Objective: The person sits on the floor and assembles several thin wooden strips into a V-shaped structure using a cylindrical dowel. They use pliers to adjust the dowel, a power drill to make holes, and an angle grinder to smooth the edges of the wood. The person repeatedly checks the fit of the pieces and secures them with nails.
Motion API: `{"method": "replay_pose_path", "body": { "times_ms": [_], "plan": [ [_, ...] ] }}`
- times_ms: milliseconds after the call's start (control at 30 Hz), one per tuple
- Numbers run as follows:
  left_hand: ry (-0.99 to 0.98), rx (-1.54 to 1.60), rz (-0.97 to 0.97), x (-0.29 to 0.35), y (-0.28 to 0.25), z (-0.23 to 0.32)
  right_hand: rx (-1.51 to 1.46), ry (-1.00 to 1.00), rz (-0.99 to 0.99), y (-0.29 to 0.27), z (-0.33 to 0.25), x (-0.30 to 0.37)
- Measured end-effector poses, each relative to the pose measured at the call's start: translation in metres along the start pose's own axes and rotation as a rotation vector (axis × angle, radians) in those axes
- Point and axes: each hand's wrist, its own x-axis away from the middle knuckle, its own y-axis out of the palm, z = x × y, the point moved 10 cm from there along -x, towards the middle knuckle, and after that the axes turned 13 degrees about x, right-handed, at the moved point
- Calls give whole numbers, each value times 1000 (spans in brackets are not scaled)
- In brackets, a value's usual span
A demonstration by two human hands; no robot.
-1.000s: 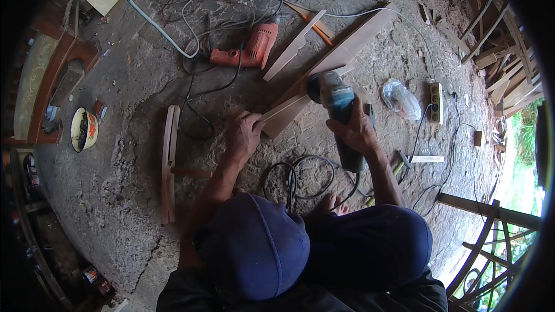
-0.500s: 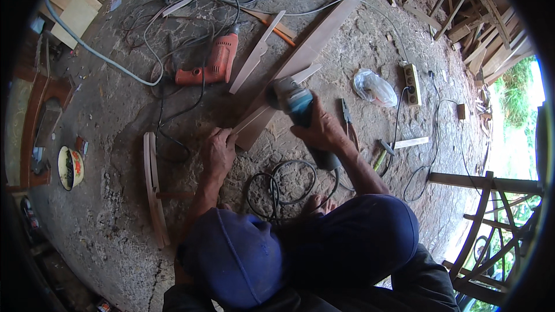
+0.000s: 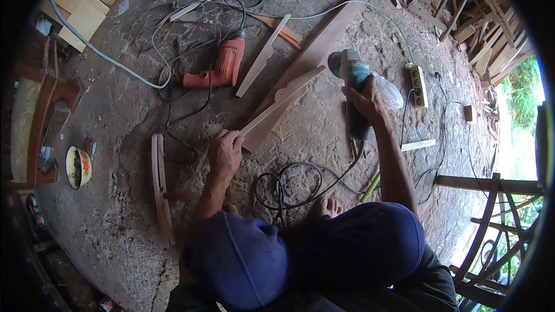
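My right hand (image 3: 369, 105) is wrapped round the body of a teal and grey angle grinder (image 3: 355, 73), lifted to the right of the wood. The grinder's round head points away from me, and its black cord trails back in loops. My left hand (image 3: 225, 151) pinches the near end of a narrow, shaped wooden piece (image 3: 293, 88) with a rounded bump on its edge. This piece lies slantwise over a wide brown plank (image 3: 326, 36) on the floor. A similar shaped piece (image 3: 263, 56) rests to its left.
A red power drill (image 3: 222, 66) with tangled cords lies to the left. On the right are a clear plastic bag (image 3: 391, 93), partly behind the grinder, a power strip (image 3: 418, 85) and a wood strip (image 3: 418, 145). Curved slats (image 3: 159, 190) and a bowl (image 3: 78, 167) sit at left.
My right hand has moved the grinder right, away from the shaped wooden piece, uncovering its bump. The pliers are now hidden behind the grinder and arm. My left hand keeps its hold.
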Motion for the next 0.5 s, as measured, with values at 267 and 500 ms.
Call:
{"method": "replay_pose_path", "body": {
  "times_ms": [267, 500],
  "plan": [
    [268, -114, -52, -38, 14, 67, -457, -52, -59, 3, -28, 73],
    [327, -134, -332, -114, 112, 80, -574, -67, 1, -20, -28, 98]
  ]
}}
